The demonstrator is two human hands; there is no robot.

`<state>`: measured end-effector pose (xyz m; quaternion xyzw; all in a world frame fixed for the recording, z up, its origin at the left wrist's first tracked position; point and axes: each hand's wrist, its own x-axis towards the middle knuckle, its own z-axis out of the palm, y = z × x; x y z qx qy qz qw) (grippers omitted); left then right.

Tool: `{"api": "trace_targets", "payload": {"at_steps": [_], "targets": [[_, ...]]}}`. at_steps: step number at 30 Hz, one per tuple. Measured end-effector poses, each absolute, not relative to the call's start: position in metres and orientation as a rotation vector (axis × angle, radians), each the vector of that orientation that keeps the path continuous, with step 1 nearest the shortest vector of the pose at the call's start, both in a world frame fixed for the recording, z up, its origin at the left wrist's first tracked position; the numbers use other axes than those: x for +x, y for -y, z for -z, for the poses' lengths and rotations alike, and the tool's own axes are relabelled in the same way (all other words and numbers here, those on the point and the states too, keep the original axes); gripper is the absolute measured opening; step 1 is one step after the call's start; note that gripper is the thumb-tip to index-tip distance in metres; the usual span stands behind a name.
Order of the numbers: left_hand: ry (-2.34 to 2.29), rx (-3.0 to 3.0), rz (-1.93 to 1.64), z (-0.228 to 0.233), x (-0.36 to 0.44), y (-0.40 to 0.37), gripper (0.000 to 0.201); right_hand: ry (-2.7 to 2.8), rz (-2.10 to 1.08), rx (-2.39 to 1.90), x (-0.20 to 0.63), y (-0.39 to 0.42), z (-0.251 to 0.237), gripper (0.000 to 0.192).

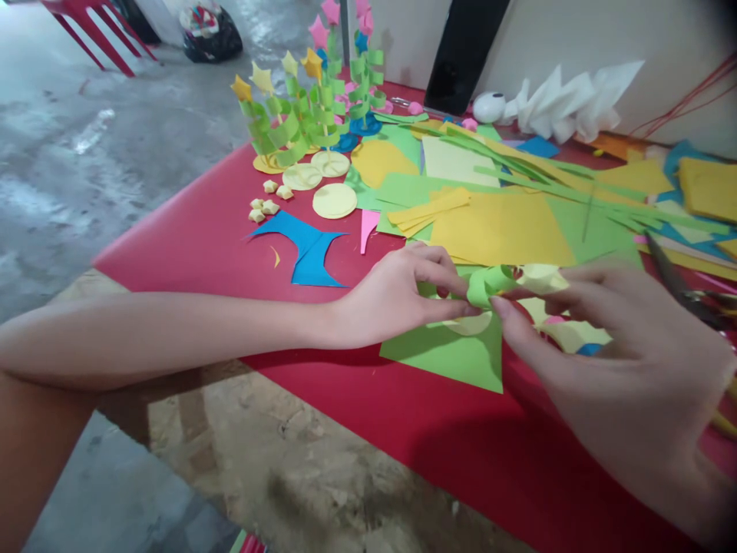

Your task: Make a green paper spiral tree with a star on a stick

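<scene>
I am pinching a curled green paper strip (487, 286) between my left hand (397, 296) and right hand (604, 338), holding it just above the green sheet (449, 357) on the red table (230, 238), and am judging that light, even fingertip pressure is keeping the loop round rather than creased.

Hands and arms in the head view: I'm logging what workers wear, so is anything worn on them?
Nothing shows. The left hand and its forearm are bare to the frame edge: no sleeve, glove, watch or ring. The right hand is bare too; its wrist is cut off.
</scene>
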<state>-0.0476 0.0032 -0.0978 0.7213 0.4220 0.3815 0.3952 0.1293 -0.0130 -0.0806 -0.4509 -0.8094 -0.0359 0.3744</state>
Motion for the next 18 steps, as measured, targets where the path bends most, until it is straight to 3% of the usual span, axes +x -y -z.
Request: {"api": "trace_targets", "payload": {"at_steps": [18], "targets": [[-1.040,1.819,-0.977,0.0986,-0.0481,-0.0021,0.004,2.115,0.069,-1.221,0.1271,0.0180,0.0765,0.008]]}}
